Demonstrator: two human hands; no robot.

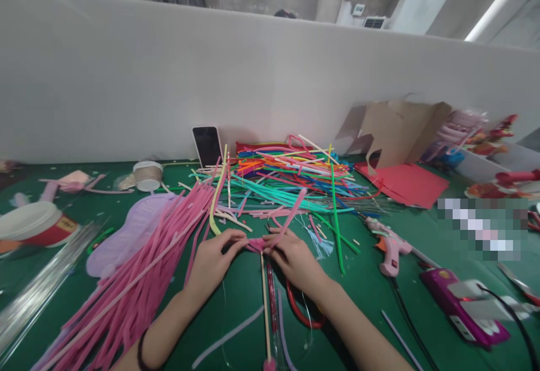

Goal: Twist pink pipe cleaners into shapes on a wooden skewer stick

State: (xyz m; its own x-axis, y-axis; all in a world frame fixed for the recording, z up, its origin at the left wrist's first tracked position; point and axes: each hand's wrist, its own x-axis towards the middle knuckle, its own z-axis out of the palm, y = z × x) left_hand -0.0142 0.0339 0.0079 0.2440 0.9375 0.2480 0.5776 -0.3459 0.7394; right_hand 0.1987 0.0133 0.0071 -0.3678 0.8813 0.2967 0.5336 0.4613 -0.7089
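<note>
A pink pipe cleaner is held between the left hand and the right hand above the middle of the green worktop, nearer its near edge; the grip of each hand is closed on it, thumb and fingertips pinched on the bent middle part, one from either side; one free end is seen rising past the right hand toward the far edge. A thin stick lies under the pinched part and runs to the near edge; whether it is joined to the pipe cleaner cannot be told. A red loop is partly covered by the right wrist.

A pink bundle of long stems is spread from the near left corner toward the middle, just beside the left hand; a coloured heap of stems is piled behind both hands toward the far edge; a phone is propped upright against the partition at the far edge. A glue gun lies right of the right hand, well apart from it; red paper and cardboard are seen toward the far right corner.
</note>
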